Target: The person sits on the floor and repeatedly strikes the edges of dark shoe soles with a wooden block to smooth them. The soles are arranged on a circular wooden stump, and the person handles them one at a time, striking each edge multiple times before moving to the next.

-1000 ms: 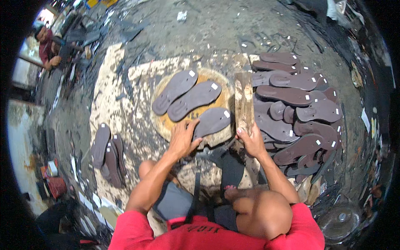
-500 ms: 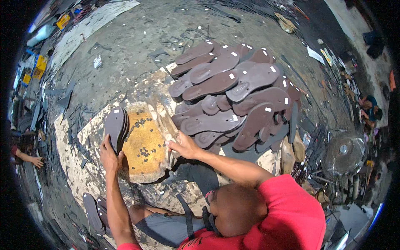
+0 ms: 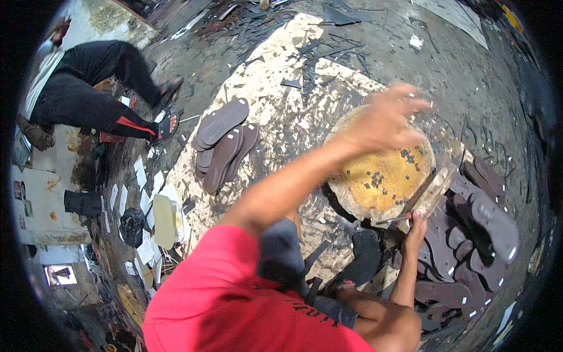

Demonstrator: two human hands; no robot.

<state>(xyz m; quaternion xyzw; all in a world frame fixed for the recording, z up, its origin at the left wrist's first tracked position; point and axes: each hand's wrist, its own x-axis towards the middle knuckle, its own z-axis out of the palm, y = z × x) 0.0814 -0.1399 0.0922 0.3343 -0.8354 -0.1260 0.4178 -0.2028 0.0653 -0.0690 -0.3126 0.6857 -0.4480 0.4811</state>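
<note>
From here it looks like a moment between pieces: the left hand (image 3: 381,122), blurred, spreads its fingers over the round block (image 3: 352,202), with nothing visible in its hold. The right hand (image 3: 416,227) is closed on the near end of a wooden bar (image 3: 435,190); whether it also grips the thin dark rod (image 3: 392,221) I can't tell. I'd judge the next move calls for a sure pick with the free hand.

One block, one bar, one rod. At least five brown soles (image 3: 224,158) overlap on the pale sheet (image 3: 281,114) to the left; the right-hand pile (image 3: 492,223) shows over ten, too tangled to count, as are the black chips (image 3: 376,176).
</note>
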